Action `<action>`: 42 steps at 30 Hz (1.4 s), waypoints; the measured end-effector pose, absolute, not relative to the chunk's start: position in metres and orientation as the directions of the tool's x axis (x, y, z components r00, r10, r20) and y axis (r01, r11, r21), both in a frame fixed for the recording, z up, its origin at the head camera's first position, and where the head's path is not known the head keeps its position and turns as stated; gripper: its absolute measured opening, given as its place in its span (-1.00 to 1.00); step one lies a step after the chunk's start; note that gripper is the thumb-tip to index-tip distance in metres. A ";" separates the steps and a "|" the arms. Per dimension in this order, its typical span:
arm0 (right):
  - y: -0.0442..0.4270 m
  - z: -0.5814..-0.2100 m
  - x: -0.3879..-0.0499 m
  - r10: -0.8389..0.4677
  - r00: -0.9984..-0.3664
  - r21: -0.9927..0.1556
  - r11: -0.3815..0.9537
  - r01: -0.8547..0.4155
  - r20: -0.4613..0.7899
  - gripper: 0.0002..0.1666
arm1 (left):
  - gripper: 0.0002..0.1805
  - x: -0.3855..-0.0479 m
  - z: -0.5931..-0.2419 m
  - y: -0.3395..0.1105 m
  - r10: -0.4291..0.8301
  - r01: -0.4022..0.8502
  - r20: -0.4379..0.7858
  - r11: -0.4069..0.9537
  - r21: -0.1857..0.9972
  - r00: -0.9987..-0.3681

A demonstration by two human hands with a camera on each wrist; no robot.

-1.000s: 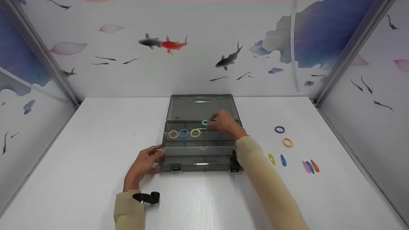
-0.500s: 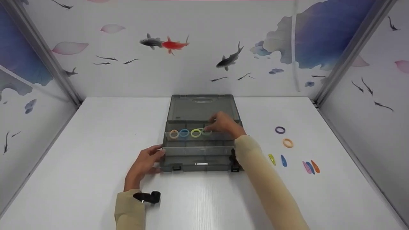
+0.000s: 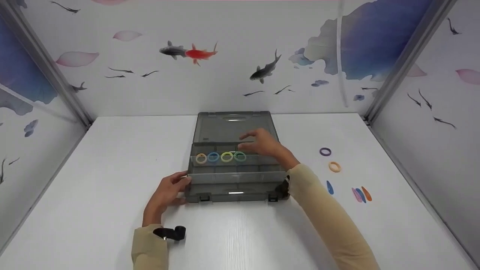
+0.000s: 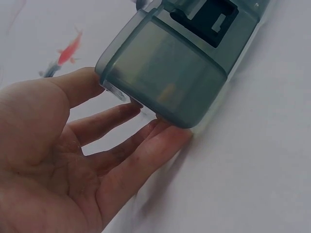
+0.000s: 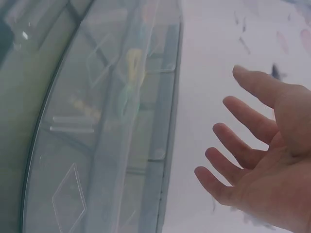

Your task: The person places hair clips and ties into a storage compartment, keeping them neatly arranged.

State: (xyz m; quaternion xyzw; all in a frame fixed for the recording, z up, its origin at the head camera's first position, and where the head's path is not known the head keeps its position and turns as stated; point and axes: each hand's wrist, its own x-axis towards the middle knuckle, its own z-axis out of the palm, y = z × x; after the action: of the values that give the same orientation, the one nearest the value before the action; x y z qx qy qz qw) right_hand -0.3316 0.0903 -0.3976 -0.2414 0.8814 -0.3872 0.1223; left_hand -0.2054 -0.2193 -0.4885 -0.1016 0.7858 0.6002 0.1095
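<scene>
A grey translucent compartment box (image 3: 225,197) lies with its lid (image 3: 236,129) folded back. A green hair tie (image 3: 240,161) ends a row along the rear divider, beside yellow (image 3: 227,161), blue (image 3: 213,161) and peach hair ties (image 3: 201,163). My right hand (image 3: 262,143) hovers over the back right of the box, fingers spread and holding nothing. The right wrist view shows that hand (image 5: 272,150) apart from the box. My left hand (image 3: 167,191) touches the box's left side; in the left wrist view its extended fingers (image 4: 160,143) rest against the side wall.
To the box's right lie a purple hair tie (image 3: 325,155) and an orange one (image 3: 335,171). Nearer are a blue snap clip (image 3: 330,187) and a cluster of pink (image 3: 356,195), blue (image 3: 360,195) and orange clips (image 3: 366,193). Printed walls enclose the white table (image 3: 123,157).
My right hand lowered the green hair tie into the row, let go and spread its fingers. Its forearm shifted right, where the yellow clip no longer shows. My left hand stayed at the box.
</scene>
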 end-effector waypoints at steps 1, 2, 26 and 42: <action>0.092 -0.397 -0.328 -0.519 -0.855 -0.752 0.568 -0.334 -0.012 -0.51 | -0.39 -0.205 -0.489 -0.219 -0.030 -0.291 -0.294 0.261 0.920 -0.955; 0.093 -0.396 -0.325 -0.517 -0.856 -0.757 0.558 -0.341 0.005 -0.52 | -0.39 -0.205 -0.489 -0.219 -0.032 -0.292 -0.294 0.262 0.920 -0.955; 0.194 -0.400 -0.270 -0.248 -0.944 -0.889 0.350 -0.295 0.216 -0.50 | -0.37 -0.204 -0.487 -0.218 -0.040 -0.313 -0.315 0.289 0.905 -0.948; 0.281 -0.412 -0.277 -0.012 -0.975 -0.873 0.443 -0.202 0.220 -0.38 | -0.42 -0.206 -0.487 -0.213 -0.090 -0.323 -0.310 0.295 0.899 -0.946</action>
State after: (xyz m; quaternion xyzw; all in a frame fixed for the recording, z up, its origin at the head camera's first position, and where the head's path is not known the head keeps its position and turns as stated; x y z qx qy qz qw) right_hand -0.2770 0.2809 -0.4115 -0.0634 0.8446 -0.5239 -0.0909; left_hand -0.2061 -0.2134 -0.4868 -0.1293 0.7984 0.5795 0.1001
